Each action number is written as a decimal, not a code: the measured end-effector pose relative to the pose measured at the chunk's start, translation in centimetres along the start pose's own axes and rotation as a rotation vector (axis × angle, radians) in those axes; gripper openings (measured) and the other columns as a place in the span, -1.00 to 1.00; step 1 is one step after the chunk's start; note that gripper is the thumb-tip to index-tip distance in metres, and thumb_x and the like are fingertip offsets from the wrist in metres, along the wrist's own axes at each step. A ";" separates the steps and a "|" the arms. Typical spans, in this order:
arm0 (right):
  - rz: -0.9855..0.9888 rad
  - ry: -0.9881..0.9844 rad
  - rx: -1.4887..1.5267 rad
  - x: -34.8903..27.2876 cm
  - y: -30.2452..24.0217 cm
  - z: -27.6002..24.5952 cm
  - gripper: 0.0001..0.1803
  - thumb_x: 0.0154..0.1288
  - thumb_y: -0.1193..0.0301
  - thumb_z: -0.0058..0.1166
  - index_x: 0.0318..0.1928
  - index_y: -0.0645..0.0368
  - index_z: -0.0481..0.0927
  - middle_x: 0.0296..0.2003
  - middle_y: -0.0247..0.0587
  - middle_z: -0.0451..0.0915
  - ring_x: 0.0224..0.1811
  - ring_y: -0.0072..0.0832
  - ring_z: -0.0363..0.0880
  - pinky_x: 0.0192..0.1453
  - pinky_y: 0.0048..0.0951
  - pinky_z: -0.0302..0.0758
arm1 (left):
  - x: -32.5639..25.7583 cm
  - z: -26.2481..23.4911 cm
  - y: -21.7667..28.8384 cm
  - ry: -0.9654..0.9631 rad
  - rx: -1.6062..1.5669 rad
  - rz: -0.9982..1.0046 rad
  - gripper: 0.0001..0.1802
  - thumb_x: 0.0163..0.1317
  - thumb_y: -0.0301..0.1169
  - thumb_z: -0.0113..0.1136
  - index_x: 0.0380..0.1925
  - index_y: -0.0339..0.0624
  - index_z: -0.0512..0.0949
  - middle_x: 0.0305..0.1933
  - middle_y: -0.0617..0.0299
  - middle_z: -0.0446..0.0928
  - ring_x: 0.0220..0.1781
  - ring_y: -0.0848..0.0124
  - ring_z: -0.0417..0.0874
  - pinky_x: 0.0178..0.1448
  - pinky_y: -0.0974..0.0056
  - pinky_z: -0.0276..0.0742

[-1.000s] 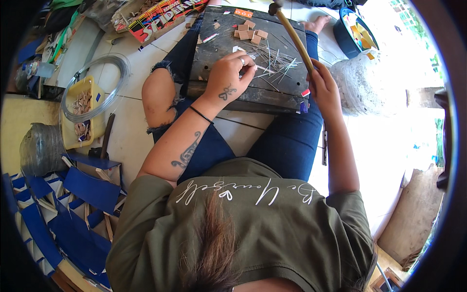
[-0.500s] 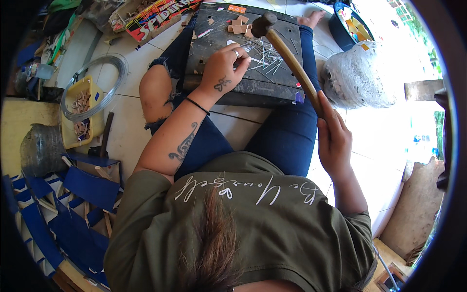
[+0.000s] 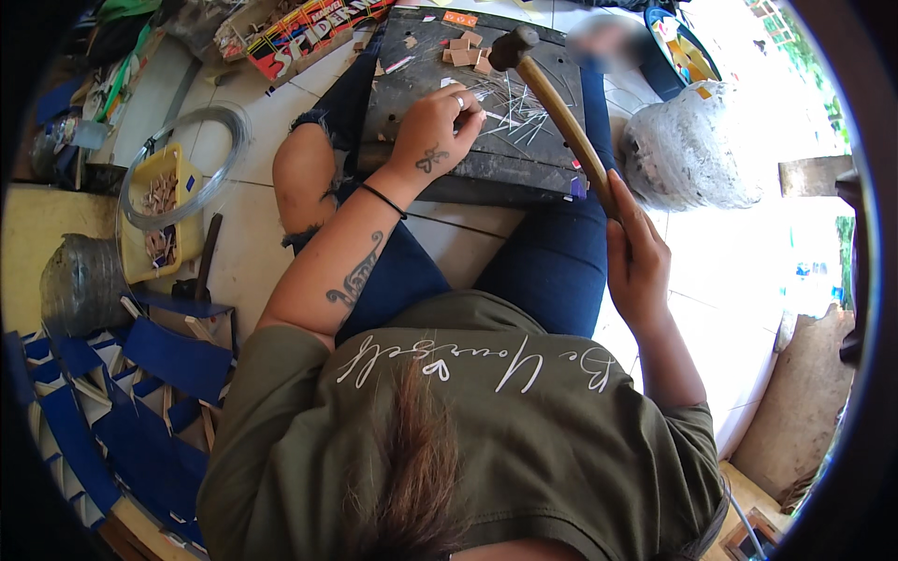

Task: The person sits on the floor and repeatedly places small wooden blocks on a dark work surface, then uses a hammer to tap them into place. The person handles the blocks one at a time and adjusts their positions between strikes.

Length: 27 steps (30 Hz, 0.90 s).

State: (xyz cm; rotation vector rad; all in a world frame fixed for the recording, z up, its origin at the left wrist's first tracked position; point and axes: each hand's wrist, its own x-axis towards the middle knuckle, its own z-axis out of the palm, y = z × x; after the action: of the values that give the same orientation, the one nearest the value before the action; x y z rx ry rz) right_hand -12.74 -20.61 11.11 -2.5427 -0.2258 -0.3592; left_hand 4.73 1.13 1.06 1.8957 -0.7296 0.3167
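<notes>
My right hand (image 3: 640, 257) is closed round the lower wooden handle of a hammer (image 3: 559, 114). The hammer is raised at a slant, its dark metal head over the far part of a black board (image 3: 524, 170). My left hand (image 3: 436, 129), with a ring on one finger, is over the board with thumb and fingertips pinched together. Whatever they hold is hidden or too small to name. Thin metal wire pieces (image 3: 526, 120) lie scattered just right of those fingertips. Beyond them sit several small brown square pieces (image 3: 463, 53).
To the left, a wire coil (image 3: 245, 140) leans on a yellow basket (image 3: 137, 245) of small wooden pieces. Blue-covered pieces (image 3: 173, 360) are piled nearer. A printed carton (image 3: 313, 47) stands at the far left. A plastic-wrapped bundle (image 3: 692, 150) and dark tub (image 3: 666, 84) stand to the right.
The hammer and my right hand have shifted very slightly. My left hand keeps its pinch over the board. The whole view has moved a little.
</notes>
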 end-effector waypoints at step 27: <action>0.155 -0.046 0.133 -0.2 0.9 0.9 -0.49 0.42 0.55 -0.06 0.36 0.06 0.39 -0.15 -0.03 0.65 -0.30 -0.36 0.62 -0.12 -0.42 0.51 | 0.1 -0.1 0.5 -0.001 0.019 -0.002 -0.91 0.16 -0.55 0.24 -0.49 -0.29 0.54 -0.44 0.11 0.56 -0.41 0.20 0.63 -0.31 0.25 0.49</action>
State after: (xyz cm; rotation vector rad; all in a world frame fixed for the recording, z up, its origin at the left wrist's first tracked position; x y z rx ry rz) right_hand -12.54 -20.94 9.88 -2.4198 -0.0662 -0.2180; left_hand 4.48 1.06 1.51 1.9143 -0.7273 0.3225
